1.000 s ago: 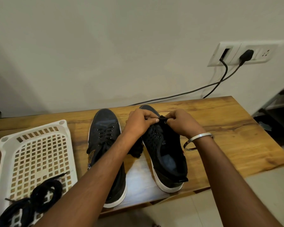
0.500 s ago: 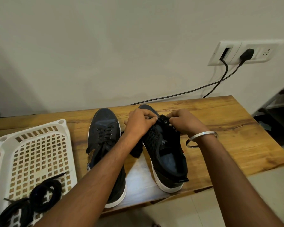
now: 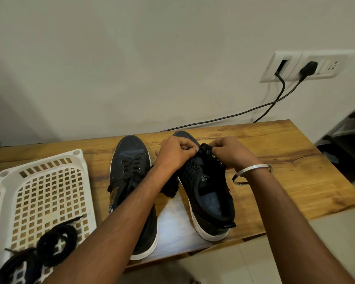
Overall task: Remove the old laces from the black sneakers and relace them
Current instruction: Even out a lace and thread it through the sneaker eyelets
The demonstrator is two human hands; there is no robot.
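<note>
On a wooden table [image 3: 275, 144] against a pale wall, largest item first:

White lattice basket [image 3: 43, 191], at the left; it holds coiled black laces [image 3: 55, 242], probably the removed ones.

Left sneaker [image 3: 131, 181], black with a white sole, toe to the wall; lace crossed through its eyelets, so it looks finished or not yet stripped, cannot tell which.

Right sneaker [image 3: 207, 193], just beside it; eyelets bare, tongue open. Relacing judged barely begun.

Left hand [image 3: 176, 154], fingers curled, pinching a lace tip [image 3: 200, 149] at the frontmost eyelet [image 3: 208, 152].

Right hand [image 3: 230, 152], fingers curled, gripping the eyelet flap; steel bangle [image 3: 252, 174] at its wrist.

Bunched black lace [image 3: 170, 186], between the shoes, under the left wrist.

Remaining: thread the rows, tie off.
</note>
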